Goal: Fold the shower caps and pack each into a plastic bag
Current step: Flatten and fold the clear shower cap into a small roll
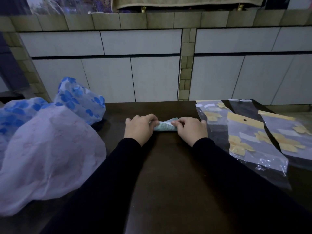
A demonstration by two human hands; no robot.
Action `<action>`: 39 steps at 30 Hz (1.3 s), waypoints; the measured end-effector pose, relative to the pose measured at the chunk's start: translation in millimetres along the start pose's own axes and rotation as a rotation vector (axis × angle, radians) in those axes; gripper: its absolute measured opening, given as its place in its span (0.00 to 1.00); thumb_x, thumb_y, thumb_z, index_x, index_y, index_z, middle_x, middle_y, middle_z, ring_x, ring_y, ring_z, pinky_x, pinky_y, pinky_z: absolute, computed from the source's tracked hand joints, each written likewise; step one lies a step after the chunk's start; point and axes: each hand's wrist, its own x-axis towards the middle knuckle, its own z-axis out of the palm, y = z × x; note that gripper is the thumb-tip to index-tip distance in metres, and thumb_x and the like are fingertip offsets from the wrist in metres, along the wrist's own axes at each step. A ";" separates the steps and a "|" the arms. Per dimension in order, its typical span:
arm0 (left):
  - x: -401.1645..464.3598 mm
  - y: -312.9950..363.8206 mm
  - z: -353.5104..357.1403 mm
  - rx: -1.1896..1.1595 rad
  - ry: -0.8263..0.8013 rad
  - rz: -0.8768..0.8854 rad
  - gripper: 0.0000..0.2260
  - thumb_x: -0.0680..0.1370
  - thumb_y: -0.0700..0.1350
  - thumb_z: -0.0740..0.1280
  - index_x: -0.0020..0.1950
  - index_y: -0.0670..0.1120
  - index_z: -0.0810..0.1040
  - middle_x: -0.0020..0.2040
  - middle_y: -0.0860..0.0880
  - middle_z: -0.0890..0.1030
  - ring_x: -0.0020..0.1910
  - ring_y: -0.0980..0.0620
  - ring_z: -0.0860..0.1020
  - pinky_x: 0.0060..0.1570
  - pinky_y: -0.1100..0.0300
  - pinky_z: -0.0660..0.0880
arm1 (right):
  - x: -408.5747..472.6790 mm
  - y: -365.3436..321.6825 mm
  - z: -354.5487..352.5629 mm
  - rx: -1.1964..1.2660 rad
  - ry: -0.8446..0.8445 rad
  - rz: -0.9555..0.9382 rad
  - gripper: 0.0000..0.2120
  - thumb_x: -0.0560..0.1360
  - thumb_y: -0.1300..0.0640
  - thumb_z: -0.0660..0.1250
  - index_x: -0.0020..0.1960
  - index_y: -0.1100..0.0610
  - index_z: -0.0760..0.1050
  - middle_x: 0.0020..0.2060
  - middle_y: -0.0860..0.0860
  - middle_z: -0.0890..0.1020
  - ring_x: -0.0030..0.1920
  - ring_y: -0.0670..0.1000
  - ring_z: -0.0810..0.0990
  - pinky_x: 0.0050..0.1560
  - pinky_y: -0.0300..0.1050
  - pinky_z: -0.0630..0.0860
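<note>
Sleeved arms (168, 174) reach over the worktop (168, 183); both hands' fingers (152, 119) grip a rolled cap (164, 127) beside flat bags (249, 135).

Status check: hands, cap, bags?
Left hand and right hand both pinching the folded shower cap, mid-table. Plastic bags flat at right, none holding a cap. Loose caps piled left. Nothing blocking.

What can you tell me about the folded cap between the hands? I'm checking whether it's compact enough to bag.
The folded shower cap is a small, thin, pale teal-patterned bundle with a white inner face, rolled into a short roll lying crosswise on the dark table. The left hand and right hand pinch its ends. A loose corner sticks up.
</note>
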 end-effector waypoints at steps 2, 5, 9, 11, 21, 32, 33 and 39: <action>0.3 -0.2 0.0 -0.008 -0.012 -0.010 0.09 0.82 0.55 0.56 0.54 0.58 0.76 0.48 0.53 0.79 0.53 0.50 0.72 0.56 0.50 0.62 | 0.7 -0.9 0.5 -0.012 -0.001 0.015 0.19 0.80 0.41 0.55 0.60 0.50 0.77 0.51 0.49 0.83 0.52 0.52 0.79 0.63 0.52 0.63; 1.6 -1.2 0.2 -0.012 -0.021 -0.015 0.09 0.82 0.55 0.56 0.54 0.58 0.75 0.49 0.53 0.79 0.54 0.50 0.72 0.54 0.51 0.61 | 1.5 -3.9 1.3 -0.026 0.004 0.036 0.19 0.81 0.41 0.54 0.60 0.50 0.76 0.51 0.49 0.83 0.52 0.52 0.79 0.64 0.53 0.62; 2.5 -2.5 4.1 0.006 -0.017 -0.014 0.10 0.82 0.55 0.56 0.55 0.58 0.76 0.51 0.53 0.78 0.56 0.50 0.72 0.53 0.51 0.61 | -0.5 -5.0 1.1 -0.074 0.063 0.010 0.18 0.80 0.40 0.55 0.59 0.48 0.77 0.50 0.49 0.82 0.53 0.52 0.77 0.59 0.52 0.63; 3.1 -4.5 6.3 0.010 0.025 -0.005 0.09 0.81 0.55 0.58 0.56 0.58 0.77 0.55 0.54 0.74 0.57 0.51 0.70 0.53 0.52 0.61 | -1.4 -3.3 -1.1 -0.134 0.115 -0.013 0.18 0.79 0.39 0.56 0.58 0.45 0.78 0.53 0.48 0.80 0.56 0.52 0.73 0.57 0.52 0.63; 1.8 -0.9 9.8 0.046 0.029 0.072 0.13 0.81 0.48 0.57 0.59 0.58 0.78 0.60 0.57 0.77 0.62 0.53 0.68 0.66 0.42 0.54 | -3.0 -2.8 -2.0 -0.178 0.179 -0.109 0.15 0.79 0.42 0.59 0.57 0.46 0.80 0.54 0.44 0.80 0.54 0.50 0.73 0.58 0.52 0.62; 11.3 -2.0 10.3 0.090 -0.026 0.059 0.16 0.76 0.62 0.64 0.61 0.59 0.78 0.61 0.56 0.76 0.62 0.50 0.66 0.63 0.45 0.58 | 1.8 -1.9 0.4 -0.172 0.042 -0.016 0.18 0.76 0.41 0.64 0.63 0.46 0.77 0.56 0.45 0.79 0.58 0.51 0.72 0.60 0.53 0.64; 11.8 -2.1 11.0 0.100 -0.019 0.069 0.16 0.76 0.62 0.63 0.61 0.58 0.78 0.60 0.55 0.76 0.62 0.50 0.66 0.63 0.46 0.59 | 3.1 -2.9 1.0 -0.179 0.053 -0.025 0.17 0.76 0.42 0.63 0.62 0.46 0.77 0.55 0.46 0.80 0.57 0.51 0.72 0.59 0.53 0.64; 19.2 -2.0 15.1 0.044 -0.030 0.078 0.17 0.80 0.60 0.57 0.61 0.55 0.78 0.57 0.51 0.76 0.59 0.48 0.66 0.59 0.50 0.60 | 15.6 -7.5 -2.5 -0.166 0.039 0.023 0.14 0.78 0.44 0.60 0.57 0.47 0.80 0.51 0.48 0.82 0.57 0.52 0.75 0.60 0.52 0.62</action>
